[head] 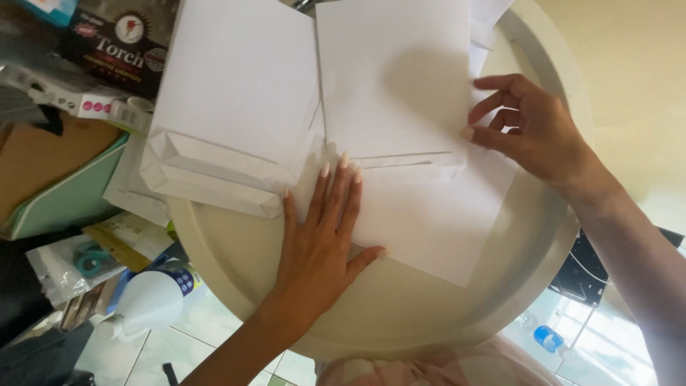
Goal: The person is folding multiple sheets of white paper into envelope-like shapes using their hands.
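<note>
My left hand (321, 229) lies flat, fingers spread, on a white sheet of paper (436, 221) on a round cream table (400, 314). My right hand (525, 125) pinches the right edge of a folded white paper piece (393, 78) that rests on the sheet. To the left lie finished white paper bags (229, 100) with folded bottoms, stacked and overhanging the table's edge.
At the far left are a dark printed packet (118, 43), a mint green tray (64, 193) and scissors in a clear bag (82, 261). A white spray bottle (146, 300) stands on the tiled floor below. A blue-capped bottle (547, 336) lies lower right.
</note>
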